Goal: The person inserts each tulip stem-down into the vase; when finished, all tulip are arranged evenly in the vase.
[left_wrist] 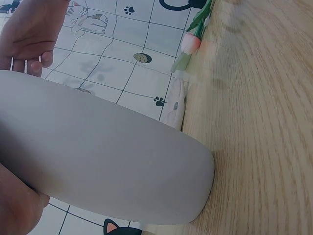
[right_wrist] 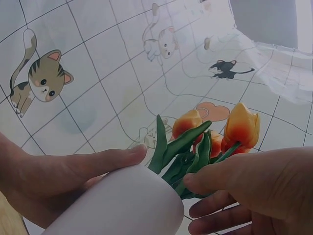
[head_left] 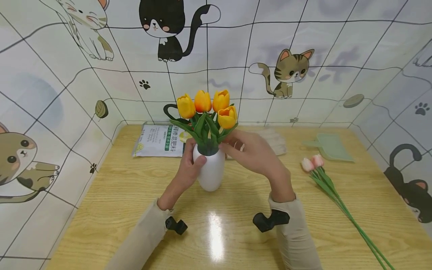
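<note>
In the head view, a white vase (head_left: 211,174) stands on the table, holding several yellow-orange tulips (head_left: 203,101) with green leaves. My left hand (head_left: 189,167) grips its upper part, thumb across the front just below the rim. Over on the right side, my right hand (head_left: 254,152) is at the leaves by the vase mouth, fingers loosely bent. The right wrist view has the right thumb (right_wrist: 200,182) against the green leaves (right_wrist: 182,164), with a gap between thumb and fingers. The vase's base (left_wrist: 203,181) meets the tabletop in the left wrist view.
Two pink tulips (head_left: 317,161) with long stems lie on the table (head_left: 135,210) at the right. Behind them is a pale green flat piece (head_left: 334,147). A white printed packet (head_left: 153,140) and a whitish flat item (head_left: 275,138) lie along the cat-patterned back wall.
</note>
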### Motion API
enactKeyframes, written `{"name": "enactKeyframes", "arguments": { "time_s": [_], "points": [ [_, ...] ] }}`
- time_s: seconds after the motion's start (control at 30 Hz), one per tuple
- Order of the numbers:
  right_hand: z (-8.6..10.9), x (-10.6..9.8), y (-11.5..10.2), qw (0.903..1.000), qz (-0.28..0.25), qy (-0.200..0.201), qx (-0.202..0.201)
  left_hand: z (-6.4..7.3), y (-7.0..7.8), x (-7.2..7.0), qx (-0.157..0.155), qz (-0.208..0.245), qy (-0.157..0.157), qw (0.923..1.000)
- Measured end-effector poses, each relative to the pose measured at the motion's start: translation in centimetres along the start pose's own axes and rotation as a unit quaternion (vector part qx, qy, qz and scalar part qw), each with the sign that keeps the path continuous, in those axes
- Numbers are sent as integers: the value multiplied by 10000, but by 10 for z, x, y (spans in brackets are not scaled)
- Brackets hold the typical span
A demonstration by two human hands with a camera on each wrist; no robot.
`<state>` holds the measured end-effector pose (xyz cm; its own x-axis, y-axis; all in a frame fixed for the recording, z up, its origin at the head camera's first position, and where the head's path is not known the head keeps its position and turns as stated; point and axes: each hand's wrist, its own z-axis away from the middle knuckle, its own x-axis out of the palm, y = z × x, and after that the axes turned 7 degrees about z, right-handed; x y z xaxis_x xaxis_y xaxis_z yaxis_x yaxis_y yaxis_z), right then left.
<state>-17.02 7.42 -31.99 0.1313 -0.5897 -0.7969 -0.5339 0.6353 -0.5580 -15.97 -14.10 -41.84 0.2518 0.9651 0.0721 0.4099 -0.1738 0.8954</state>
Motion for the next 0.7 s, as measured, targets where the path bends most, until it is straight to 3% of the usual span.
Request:
{"name": "enactKeyframes", "arguments": {
  "time_s": [0.4, 0.7],
  "points": [
    [0, 1, -3, 9999, 4, -115, 89, -1, 1, 0, 8, -29, -40, 10000],
    [1, 8, -3, 10000, -48, 42, -59, 0, 2, 0, -47, -41, 12, 10000]
  ]
}}
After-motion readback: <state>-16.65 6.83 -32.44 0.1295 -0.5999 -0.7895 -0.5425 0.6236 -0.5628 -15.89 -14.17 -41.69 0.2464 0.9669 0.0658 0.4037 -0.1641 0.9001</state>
